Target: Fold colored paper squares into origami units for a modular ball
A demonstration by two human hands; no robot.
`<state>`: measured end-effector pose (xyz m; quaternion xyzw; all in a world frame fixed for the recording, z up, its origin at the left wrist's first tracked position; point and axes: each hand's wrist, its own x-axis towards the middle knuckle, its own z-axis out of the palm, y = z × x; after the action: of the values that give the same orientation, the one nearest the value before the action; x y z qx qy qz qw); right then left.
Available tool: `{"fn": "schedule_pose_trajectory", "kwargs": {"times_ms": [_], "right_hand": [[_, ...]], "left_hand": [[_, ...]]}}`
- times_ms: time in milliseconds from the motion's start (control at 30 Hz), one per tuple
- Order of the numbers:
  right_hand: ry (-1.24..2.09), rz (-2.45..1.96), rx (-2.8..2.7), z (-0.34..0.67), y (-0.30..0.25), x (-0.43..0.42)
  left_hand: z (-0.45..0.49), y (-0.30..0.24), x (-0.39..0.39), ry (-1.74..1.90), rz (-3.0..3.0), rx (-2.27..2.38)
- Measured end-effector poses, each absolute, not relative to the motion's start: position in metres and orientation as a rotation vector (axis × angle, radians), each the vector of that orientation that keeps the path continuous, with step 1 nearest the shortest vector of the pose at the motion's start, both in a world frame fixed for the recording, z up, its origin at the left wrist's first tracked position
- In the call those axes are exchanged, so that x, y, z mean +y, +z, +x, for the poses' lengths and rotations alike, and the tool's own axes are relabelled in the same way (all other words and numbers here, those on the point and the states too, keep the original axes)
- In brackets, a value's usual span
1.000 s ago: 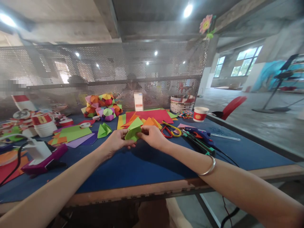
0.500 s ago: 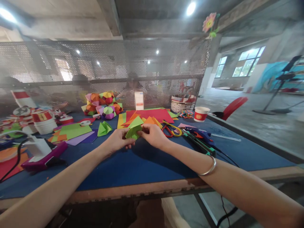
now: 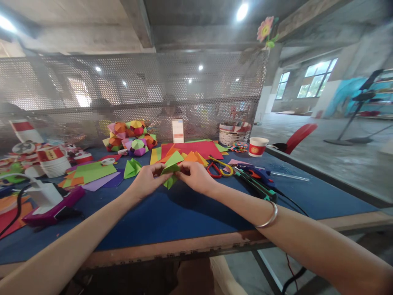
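My left hand (image 3: 146,180) and my right hand (image 3: 195,177) meet over the blue table (image 3: 184,213) and both pinch a small folded green paper piece (image 3: 169,175) between their fingertips. The piece hangs just above the table top, its point turned down. Another folded green piece (image 3: 131,168) lies on the table to the left of my left hand. Behind my hands lies a stack of coloured paper sheets (image 3: 193,150), red on top. A silver bangle (image 3: 270,215) sits on my right forearm.
Scissors (image 3: 218,168) and a glue gun (image 3: 256,175) with its cord lie right of my hands. Folded paper balls (image 3: 130,137) stand at the back by a perforated metal screen (image 3: 138,90). A paper cup (image 3: 257,146), a basket (image 3: 235,133), stacked cups (image 3: 53,160) and a purple device (image 3: 52,205) are around.
The green piece has been turned between my fingers; its point now hangs downward. My hands stayed in the same place over the table.
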<state>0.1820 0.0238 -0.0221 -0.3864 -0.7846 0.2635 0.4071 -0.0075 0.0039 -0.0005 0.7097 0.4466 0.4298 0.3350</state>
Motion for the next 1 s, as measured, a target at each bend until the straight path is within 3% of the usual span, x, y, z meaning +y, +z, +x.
{"fn": "schedule_pose_trajectory", "kwargs": {"times_ms": [700, 1000], "right_hand": [[0.685, -0.942, -2.082, 0.179, -0.023, 0.019], [-0.224, -0.580, -2.278, 0.186, -0.015, 0.011]], "left_hand": [[-0.013, -0.001, 0.007, 1.198, 1.461, 1.126], [-0.014, 0.004, 0.008, 1.175, 1.130, 1.065]]}}
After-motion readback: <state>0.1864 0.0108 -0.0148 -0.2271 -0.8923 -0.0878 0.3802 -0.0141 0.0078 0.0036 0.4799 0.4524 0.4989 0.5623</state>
